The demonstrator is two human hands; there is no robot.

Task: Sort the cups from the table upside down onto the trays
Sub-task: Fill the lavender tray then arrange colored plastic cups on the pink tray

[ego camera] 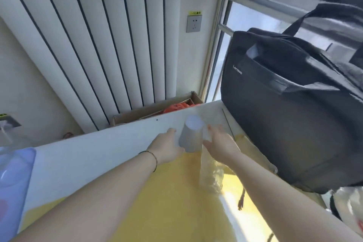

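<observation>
Just below the middle of the frame a pale grey cup point(191, 136) stands between the two hands, its narrower closed end up and its wider end down, at the far edge of a yellow sheet point(172, 192) where that meets the white worktop point(94, 149). The left hand point(167, 146), with a thin dark band at the wrist, lies against the cup's left side. Its fingers reach up along the wall and look fairly straight, and the thumb sits near the lower rim, but the blur hides whether it truly grips. The right hand point(220, 143) is spread wide, palm turned toward the cup and fingers straight, just beside the cup's right side and holding nothing. Something faint and clear shows between this hand and the cup, too blurred to name. A crumpled clear plastic sleeve point(211, 173) lies on the yellow sheet below the right hand. A black laptop bag point(290, 108) fills the right of the frame, standing on the worktop's far right end. Behind the worktop's far edge, at centre, sits an open cardboard box point(137, 115) with something orange inside. A wall socket point(194, 23) shows in the upper middle.
</observation>
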